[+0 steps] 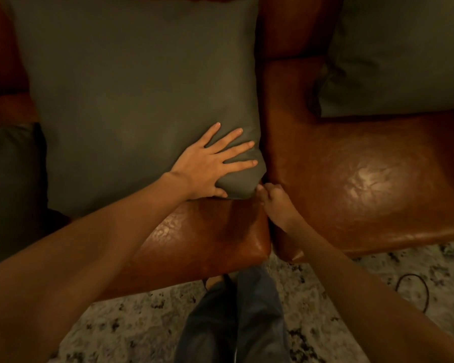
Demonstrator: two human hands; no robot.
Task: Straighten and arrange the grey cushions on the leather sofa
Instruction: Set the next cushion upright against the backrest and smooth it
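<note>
Cushions are the subject: three grey fabric cushions lie on the brown leather sofa (364, 179). Taken from left to right, the first is a dark grey cushion (11, 189) at the far left edge, only partly in frame and untouched. Next to it, the large square grey cushion (142, 95) leans against the backrest over the left seat pad, its lower right corner reaching the gap between the two seat pads.

The left hand (210, 166) lies flat on that corner, fingers straight and spread wide across the fabric, thumb tucked under the lower edge; it presses and does not clench. The right hand (273, 200) sits just beside the corner, at the gap between the pads, fingers curled in. Whether it pinches the corner tip or merely touches it cannot be told, as the fingertips are hidden in shadow.

Further right, a third grey cushion (399, 61) rests against the backrest over the right seat pad, well apart from both hands and slightly rumpled at its lower left corner.

Judgement: the step in hand is squaring off the middle cushion's lower right corner. The next move probably calls for drawing that corner out to a point while the flat hand steadies the body, then attending to the right cushion.

Below the sofa lies a speckled pale rug (351, 284).
</note>
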